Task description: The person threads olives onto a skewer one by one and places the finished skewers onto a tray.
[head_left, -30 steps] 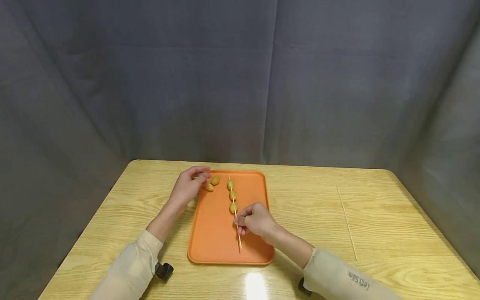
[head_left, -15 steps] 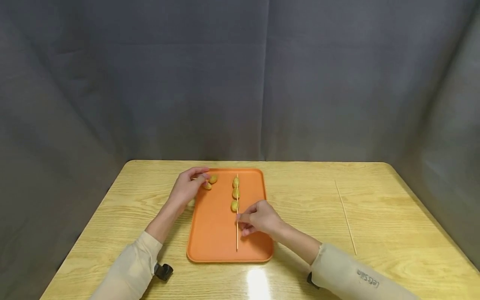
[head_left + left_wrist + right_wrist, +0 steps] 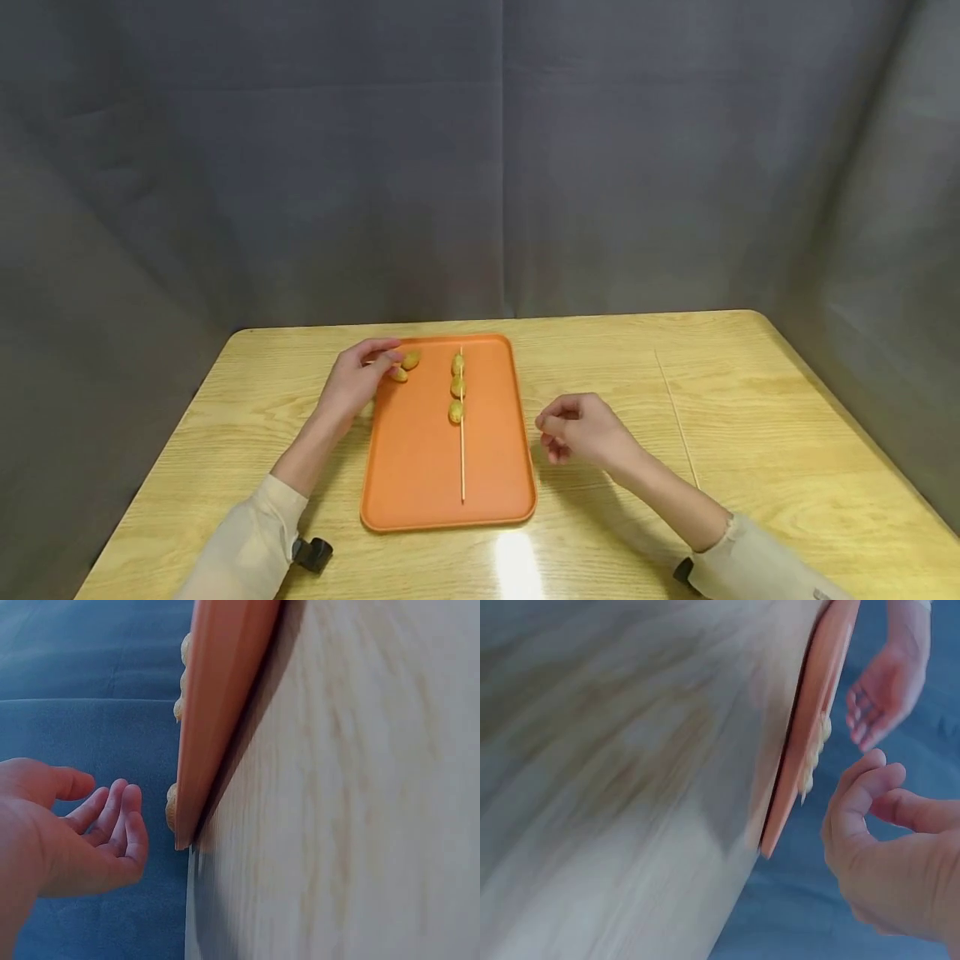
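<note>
A row of three small, yellow-brown oval food pieces (image 3: 456,412) lies with a thin wooden skewer (image 3: 462,467) on the orange tray (image 3: 420,492). The skewer runs lengthwise along the row; whether it pierces the pieces I cannot tell. My left hand (image 3: 358,377) hovers over the tray's far left corner, fingers loosely bent and holding nothing. Close to its fingertips sit loose pieces of the same kind (image 3: 410,360); the hand partly hides that corner. Off the tray's right edge, my right hand (image 3: 588,429) hangs in the air, fingers loosely curled around nothing.
A second thin skewer (image 3: 675,408) lies on the wooden table (image 3: 787,433) to the right, its near end behind the right forearm. Dark grey cloth (image 3: 375,167) hangs behind the table and at both sides.
My right hand has let go of the skewer and moved right, off the tray. The skewer now lies straight along the tray. My left hand has stayed at the far left corner.
</note>
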A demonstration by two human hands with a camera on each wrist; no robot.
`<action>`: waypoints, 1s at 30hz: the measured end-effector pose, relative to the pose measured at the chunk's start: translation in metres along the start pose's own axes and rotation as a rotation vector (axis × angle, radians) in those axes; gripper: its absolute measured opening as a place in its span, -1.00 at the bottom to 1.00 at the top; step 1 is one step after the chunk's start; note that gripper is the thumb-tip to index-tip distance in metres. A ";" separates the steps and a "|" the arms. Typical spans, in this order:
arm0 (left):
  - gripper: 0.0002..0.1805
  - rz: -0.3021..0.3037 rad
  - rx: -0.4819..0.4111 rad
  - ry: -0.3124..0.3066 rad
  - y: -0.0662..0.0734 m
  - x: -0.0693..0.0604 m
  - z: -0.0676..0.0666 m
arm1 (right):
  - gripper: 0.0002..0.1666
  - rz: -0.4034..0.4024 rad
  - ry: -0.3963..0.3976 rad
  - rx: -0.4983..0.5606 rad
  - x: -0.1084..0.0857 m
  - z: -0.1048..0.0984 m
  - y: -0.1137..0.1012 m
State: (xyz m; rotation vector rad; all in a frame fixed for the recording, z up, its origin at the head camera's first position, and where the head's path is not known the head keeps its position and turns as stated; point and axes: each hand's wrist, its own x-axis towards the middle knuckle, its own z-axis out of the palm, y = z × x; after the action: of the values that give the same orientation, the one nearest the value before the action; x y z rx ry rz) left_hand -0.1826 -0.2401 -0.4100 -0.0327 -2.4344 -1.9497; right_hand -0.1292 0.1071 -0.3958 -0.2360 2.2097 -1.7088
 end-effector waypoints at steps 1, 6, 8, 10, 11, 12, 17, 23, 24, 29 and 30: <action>-0.63 -0.001 -0.003 0.000 0.000 -0.001 -0.002 | -0.80 -0.002 0.004 0.002 -0.003 -0.006 0.000; -0.62 -0.010 -0.015 0.006 -0.001 -0.003 -0.006 | -0.77 -0.006 0.047 -0.027 -0.015 -0.035 0.003; -0.62 -0.016 -0.009 0.007 -0.001 -0.004 -0.006 | -0.76 -0.007 0.069 -0.068 -0.021 -0.047 0.007; -0.62 -0.024 -0.004 0.005 -0.002 -0.004 -0.005 | -0.74 -0.009 0.098 -0.131 -0.026 -0.059 0.012; -0.63 -0.028 -0.003 0.001 -0.002 -0.004 -0.004 | -0.73 -0.013 0.117 -0.172 -0.028 -0.065 0.015; -0.63 -0.030 -0.004 -0.003 -0.002 -0.003 -0.004 | -0.73 -0.024 0.135 -0.221 -0.030 -0.071 0.018; -0.60 -0.033 0.019 -0.008 -0.003 -0.001 -0.002 | -0.78 -0.104 0.252 -0.525 -0.034 -0.096 0.031; -0.58 -0.026 0.053 -0.002 -0.003 0.000 -0.001 | -0.84 -0.142 0.314 -0.703 -0.032 -0.127 0.043; -0.58 -0.024 0.065 -0.002 -0.002 0.001 -0.001 | -0.83 -0.139 0.316 -0.718 -0.032 -0.132 0.045; -0.60 0.029 0.208 0.014 -0.002 0.002 0.002 | -0.68 -0.104 0.314 -0.783 -0.032 -0.151 0.054; -0.61 0.043 0.239 0.020 -0.002 0.002 0.002 | -0.65 -0.093 0.306 -0.789 -0.032 -0.153 0.055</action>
State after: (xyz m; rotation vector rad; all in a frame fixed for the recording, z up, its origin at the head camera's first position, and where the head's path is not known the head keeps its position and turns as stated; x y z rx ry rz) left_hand -0.1846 -0.2383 -0.4124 -0.0603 -2.6107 -1.6224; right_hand -0.1508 0.2712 -0.4096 -0.2732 3.0528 -0.8589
